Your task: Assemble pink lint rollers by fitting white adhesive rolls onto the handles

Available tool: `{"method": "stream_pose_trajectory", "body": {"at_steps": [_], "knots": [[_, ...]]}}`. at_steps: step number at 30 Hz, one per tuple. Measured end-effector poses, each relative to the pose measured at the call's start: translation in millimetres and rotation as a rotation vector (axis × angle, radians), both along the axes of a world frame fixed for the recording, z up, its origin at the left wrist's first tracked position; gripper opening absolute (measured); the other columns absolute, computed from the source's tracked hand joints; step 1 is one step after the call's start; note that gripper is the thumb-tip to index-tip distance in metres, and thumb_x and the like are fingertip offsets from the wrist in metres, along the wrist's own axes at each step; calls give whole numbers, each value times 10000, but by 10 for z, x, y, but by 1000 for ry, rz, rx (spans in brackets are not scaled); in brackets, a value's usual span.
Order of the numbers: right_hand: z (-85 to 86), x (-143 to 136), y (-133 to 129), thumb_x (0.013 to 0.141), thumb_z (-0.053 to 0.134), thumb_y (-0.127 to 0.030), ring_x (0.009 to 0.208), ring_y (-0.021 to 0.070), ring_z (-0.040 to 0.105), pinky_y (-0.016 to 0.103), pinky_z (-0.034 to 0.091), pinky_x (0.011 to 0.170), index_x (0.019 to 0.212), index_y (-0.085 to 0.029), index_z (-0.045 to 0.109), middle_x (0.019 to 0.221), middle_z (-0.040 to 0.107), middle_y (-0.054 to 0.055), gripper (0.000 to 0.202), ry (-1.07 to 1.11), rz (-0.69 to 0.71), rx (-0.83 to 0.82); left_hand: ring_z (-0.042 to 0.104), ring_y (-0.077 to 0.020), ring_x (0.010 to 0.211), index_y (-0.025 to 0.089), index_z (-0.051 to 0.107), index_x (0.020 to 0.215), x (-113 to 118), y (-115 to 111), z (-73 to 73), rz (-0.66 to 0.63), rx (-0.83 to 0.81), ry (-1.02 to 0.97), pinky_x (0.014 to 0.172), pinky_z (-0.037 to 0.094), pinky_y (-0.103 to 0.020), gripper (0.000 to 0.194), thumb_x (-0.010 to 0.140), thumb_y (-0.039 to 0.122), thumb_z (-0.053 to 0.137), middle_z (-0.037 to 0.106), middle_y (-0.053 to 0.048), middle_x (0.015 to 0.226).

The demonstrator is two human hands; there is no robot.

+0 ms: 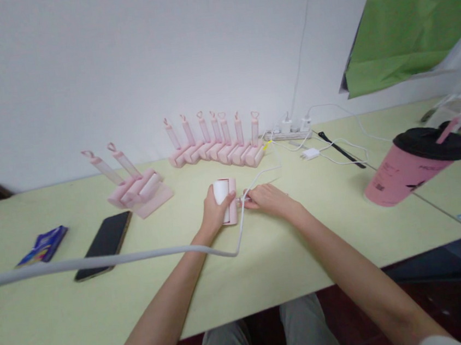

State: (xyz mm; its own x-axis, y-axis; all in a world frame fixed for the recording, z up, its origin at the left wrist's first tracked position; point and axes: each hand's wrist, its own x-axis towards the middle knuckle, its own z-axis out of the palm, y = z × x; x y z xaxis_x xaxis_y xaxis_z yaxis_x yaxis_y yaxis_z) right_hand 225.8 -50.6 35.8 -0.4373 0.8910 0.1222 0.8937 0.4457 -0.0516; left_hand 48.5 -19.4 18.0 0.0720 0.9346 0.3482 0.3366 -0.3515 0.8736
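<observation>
My left hand (pixel 214 210) is wrapped round a small lint roller (pixel 232 216) with a pink case and a white roll (pixel 221 191). The roller lies crosswise just above the table, its stem pointing right. My right hand (pixel 267 199) is closed on that stem, the lint roller's handle, which its fingers mostly hide. A white cable (pixel 240 229) runs across in front, passing close to the fingers. Behind, a row of similar pink lint rollers (pixel 228 153) stands with clear handles and heart-shaped loops upward. More of them (pixel 133 189) stand at the left.
A dark phone (pixel 105 243) and a blue packet (pixel 44 244) lie at left. At the back right are a power strip (pixel 288 133), a white charger (pixel 311 154) and a black strap (pixel 341 150). A pink cup (pixel 407 170) with a black lid stands at right.
</observation>
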Motion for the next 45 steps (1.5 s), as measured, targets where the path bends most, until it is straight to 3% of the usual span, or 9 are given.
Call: {"method": "stream_pose_trajectory", "body": {"at_steps": [5,9,15,19,28,35,42,45], "knots": [[-9,-26,-15,915,378,-383,855,195,610,250,361,692,1047,-162,554,921,655,117,312,-7,2,59,509,-149,751,168,529,1047,-7,-5,8,-23,-8,-38,679,406,-259,458,698,452,608,572,-23,858],[-7,-90,-19,934,314,-356,811,201,626,259,368,660,1058,-172,543,871,661,117,319,-42,-77,84,501,-142,719,159,544,1009,-17,4,30,-32,-49,-64,658,399,-255,447,679,449,624,569,-17,822],[-8,-140,-35,938,277,-287,792,208,624,278,364,653,1067,-176,520,918,654,122,296,-99,-77,118,505,-148,728,151,551,1016,-1,11,15,-36,-86,-67,673,400,-266,466,670,452,632,578,-24,838],[2,-170,-64,940,247,-289,790,206,616,285,356,662,1046,-179,522,909,649,131,314,-78,-157,141,505,-147,715,145,541,1047,5,14,27,-47,-91,-129,668,403,-270,484,691,466,604,573,-24,822],[-60,-184,-41,941,241,-289,805,209,618,299,350,684,1042,-152,529,890,655,145,334,-86,-106,114,517,-163,764,159,555,1038,-34,19,-60,-36,-96,-24,688,407,-273,484,668,463,628,585,-37,874],[77,-197,-65,914,299,-417,791,218,613,294,358,693,997,-153,541,859,656,132,367,-22,-165,129,515,-152,727,139,551,1019,-15,129,-97,-54,-115,-133,677,420,-272,489,661,464,625,574,-26,812],[85,-129,-47,929,286,-343,873,205,569,310,342,780,987,-141,530,952,617,130,322,-12,-60,149,500,-135,680,132,554,1000,-41,192,-105,-34,-123,-149,650,421,-260,487,657,467,634,558,-14,771],[80,-81,-10,932,285,-385,878,201,568,288,342,753,985,-158,526,945,621,125,336,-13,-55,133,496,-132,667,133,550,1024,-31,185,-105,-63,-153,-166,638,421,-257,499,665,470,630,552,-12,763]]}}
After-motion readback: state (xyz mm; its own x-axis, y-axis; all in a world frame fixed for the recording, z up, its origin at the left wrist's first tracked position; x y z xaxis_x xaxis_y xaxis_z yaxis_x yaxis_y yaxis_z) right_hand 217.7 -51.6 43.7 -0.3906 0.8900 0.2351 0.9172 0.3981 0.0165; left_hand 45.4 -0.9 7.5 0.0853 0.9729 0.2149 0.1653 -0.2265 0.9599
